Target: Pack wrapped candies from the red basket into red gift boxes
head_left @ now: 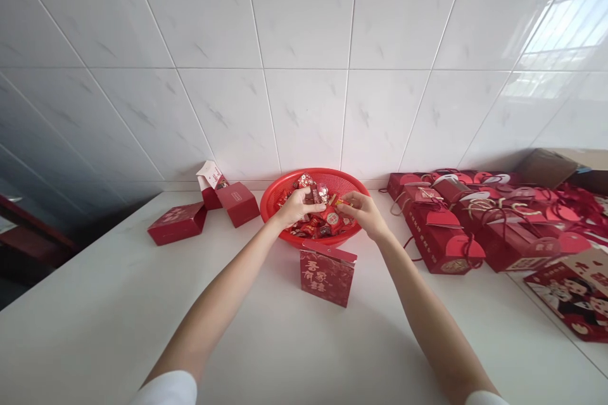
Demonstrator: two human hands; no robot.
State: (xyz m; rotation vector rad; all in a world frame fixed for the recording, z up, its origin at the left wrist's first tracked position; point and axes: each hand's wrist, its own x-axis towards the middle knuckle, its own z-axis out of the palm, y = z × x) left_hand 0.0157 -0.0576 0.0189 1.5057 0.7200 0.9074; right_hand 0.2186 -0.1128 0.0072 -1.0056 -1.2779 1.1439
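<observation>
A round red plastic basket (268, 202) against the tiled wall holds many wrapped candies (310, 228). Over its left part, my left hand (295, 207) is closed on wrapped candies (318, 193), thumb pointing right. My right hand (361, 210) is over the basket's right side, its fingers pinched at a small red and yellow candy (340, 202). Just in front of the basket, between my forearms, a dark red box (327, 275) with gold characters stands upright; its inside cannot be seen.
Several red boxes with cord handles (444, 243) crowd the right side, with a cardboard box (551, 168) behind them. A box printed with cartoon figures (577, 297) lies at the right edge. Three red boxes (178, 221) are at the left on the white table (118, 310).
</observation>
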